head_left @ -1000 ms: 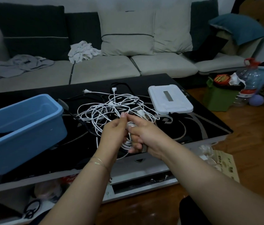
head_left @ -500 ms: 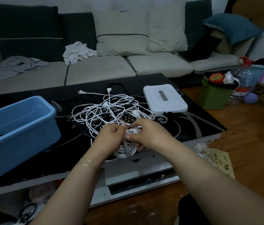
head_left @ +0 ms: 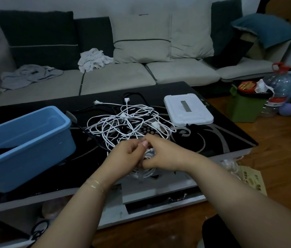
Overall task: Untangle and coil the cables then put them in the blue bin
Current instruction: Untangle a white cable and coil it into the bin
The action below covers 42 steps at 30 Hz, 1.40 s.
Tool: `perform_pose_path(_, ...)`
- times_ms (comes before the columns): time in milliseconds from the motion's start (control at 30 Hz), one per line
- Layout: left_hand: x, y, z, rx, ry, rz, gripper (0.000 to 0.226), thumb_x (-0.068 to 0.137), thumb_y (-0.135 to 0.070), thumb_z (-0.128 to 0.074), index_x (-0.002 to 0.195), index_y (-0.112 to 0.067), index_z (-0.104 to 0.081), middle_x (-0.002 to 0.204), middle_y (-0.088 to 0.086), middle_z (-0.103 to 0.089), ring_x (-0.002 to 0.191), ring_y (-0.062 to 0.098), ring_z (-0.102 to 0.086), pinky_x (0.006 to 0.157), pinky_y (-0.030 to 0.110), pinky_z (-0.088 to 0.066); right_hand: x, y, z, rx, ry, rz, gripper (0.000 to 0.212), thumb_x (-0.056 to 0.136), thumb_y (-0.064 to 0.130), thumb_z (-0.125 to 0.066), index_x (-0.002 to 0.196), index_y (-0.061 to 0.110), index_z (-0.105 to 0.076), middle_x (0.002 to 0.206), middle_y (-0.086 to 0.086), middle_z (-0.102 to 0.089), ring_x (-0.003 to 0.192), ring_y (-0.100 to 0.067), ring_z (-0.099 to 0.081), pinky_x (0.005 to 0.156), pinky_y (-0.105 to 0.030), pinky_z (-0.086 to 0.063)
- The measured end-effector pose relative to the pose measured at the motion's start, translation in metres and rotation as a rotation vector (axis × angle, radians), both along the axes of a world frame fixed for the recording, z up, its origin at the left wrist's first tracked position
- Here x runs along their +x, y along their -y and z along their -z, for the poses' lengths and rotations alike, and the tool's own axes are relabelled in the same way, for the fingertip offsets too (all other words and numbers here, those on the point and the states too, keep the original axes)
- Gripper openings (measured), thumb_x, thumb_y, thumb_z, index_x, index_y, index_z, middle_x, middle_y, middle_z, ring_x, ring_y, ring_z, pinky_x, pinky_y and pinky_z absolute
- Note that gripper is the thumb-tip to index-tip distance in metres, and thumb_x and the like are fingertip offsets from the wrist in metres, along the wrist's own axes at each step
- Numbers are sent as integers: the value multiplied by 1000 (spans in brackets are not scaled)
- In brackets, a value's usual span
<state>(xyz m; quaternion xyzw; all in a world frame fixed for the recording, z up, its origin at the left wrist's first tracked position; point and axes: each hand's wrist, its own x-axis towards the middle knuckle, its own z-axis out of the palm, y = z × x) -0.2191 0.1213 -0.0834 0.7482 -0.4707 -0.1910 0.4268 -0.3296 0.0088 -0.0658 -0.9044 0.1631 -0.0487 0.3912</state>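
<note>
now the fingers (head_left: 145, 144) of both hands are curled round a small white coil (head_left: 145, 171), drawn lower and nearer the tabletop (head_left: 218, 140) edge than a second ago. left hand (head_left: 123, 156) and right hand (head_left: 166, 154) touch. the white tangle (head_left: 123, 124) lies just behind; the blue bin (head_left: 25, 140) waits left, so winding seems nearly finished.

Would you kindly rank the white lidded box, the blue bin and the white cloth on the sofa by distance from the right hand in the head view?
From the right hand:
1. White lidded box, just beyond, slightly right.
2. Blue bin, left on the table.
3. White cloth, far back on the sofa.
</note>
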Motion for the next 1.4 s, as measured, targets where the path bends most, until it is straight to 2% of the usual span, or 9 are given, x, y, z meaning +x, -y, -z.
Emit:
perform_pose_path(233,-1,-10,4,28,448,-72,28,98,-44,-41,77,-32,-55,62,-6,-57,64,16,-55,58,35,-42,9,-6,9,-112,47,37,28,74,23,-65,102,21,-62,96,-1,-67,89,-19,-62,77,-34,-52)
perform_pose_path(433,2,-13,6,-57,532,-101,26,99,-39,-46,73,-39,-47,56,-11,-51,58,9,-49,51,22,-30,16,-12,16,-183,129,96,25,77,22,-62,102,21,-61,98,-1,-67,91,-21,-61,63,-28,-43)
perform_pose_path(567,1,-16,0,-103,695,-88,32,96,-43,-41,76,-27,-61,62,-7,-59,63,17,-57,53,27,-28,20,-19,20,262,157,122,22,76,1,-61,93,15,-64,98,-10,-69,95,-26,-64,84,-42,-52)
perform_pose_path(700,0,-18,-4,-115,839,-68,41,95,-43,-35,75,-20,-62,62,-3,-60,62,22,-58,58,28,-28,17,-16,14,663,164,87,27,76,-17,-47,79,6,-61,81,-16,-56,73,-26,-50,65,-32,-39)
perform_pose_path(767,1,-20,-5,-130,866,-75,39,96,-40,-36,75,-19,-62,63,-4,-60,63,23,-59,60,29,-31,14,-11,8,887,165,86,28,81,-16,-40,88,1,-62,79,-14,-54,64,-18,-45,54,-26,-31)
perform_pose_path(900,-2,-20,-4,-160,939,-65,38,97,-36,-39,82,-17,-68,68,-2,-64,64,25,-62,61,32,-40,10,-2,3,1142,111,93,17,94,10,-47,93,7,-63,83,-7,-57,76,-15,-52,67,-28,-37)
perform_pose_path(1033,-12,-17,0,-198,1043,-26,34,96,-32,-43,80,-14,-67,67,0,-62,62,24,-59,59,32,-38,12,-1,10,1154,105,173,18,93,23,-58,80,12,-65,72,-4,-61,70,-14,-56,76,-30,-43)
perform_pose_path(1233,-20,-14,7,-235,1141,47,37,97,-32,-44,73,-15,-64,66,1,-61,58,23,-57,58,30,-37,8,8,5,1120,-110,85,17,92,-1,-47,87,7,-60,64,-5,-59,53,-12,-56,48,-19,-43)
perform_pose_path(1400,-24,-11,10,-179,1114,27,29,95,-31,-45,81,-16,-65,66,0,-60,59,22,-56,61,32,-31,15,5,15,826,31,285,18,88,-4,-55,80,10,-63,53,-3,-57,34,-7,-47,33,-15,-32)
